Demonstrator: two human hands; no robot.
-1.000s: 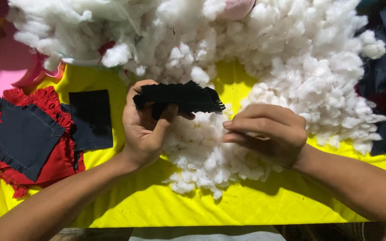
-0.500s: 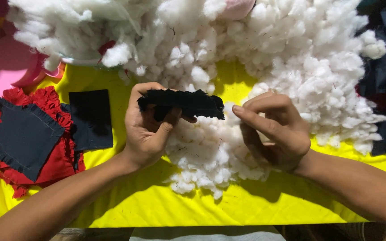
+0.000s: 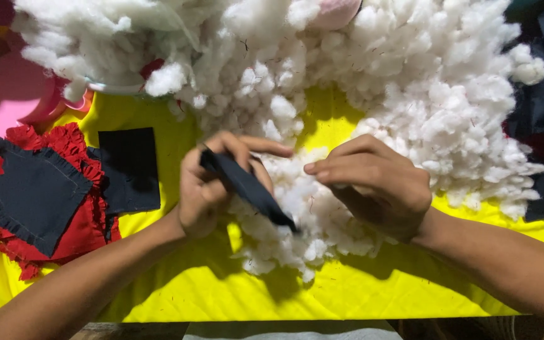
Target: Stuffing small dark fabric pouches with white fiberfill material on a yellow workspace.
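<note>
The left hand (image 3: 212, 189) is closed around a dark fabric pouch (image 3: 247, 187), thumb and fingers curled over its upper end while its lower end slants down over the heap of white stuffing (image 3: 373, 82). The right hand (image 3: 376, 186) sits just right of the pouch, fingers pressed together and pointing at it, resting on the stuffing; whether it pinches any fluff cannot be told. The stuffing spreads across a yellow cloth (image 3: 177, 296) covering the tabletop. Left of the pouch lie a black fabric square (image 3: 130, 164) and a dark frayed patch (image 3: 33, 192) on red frilled fabric (image 3: 73, 236).
</note>
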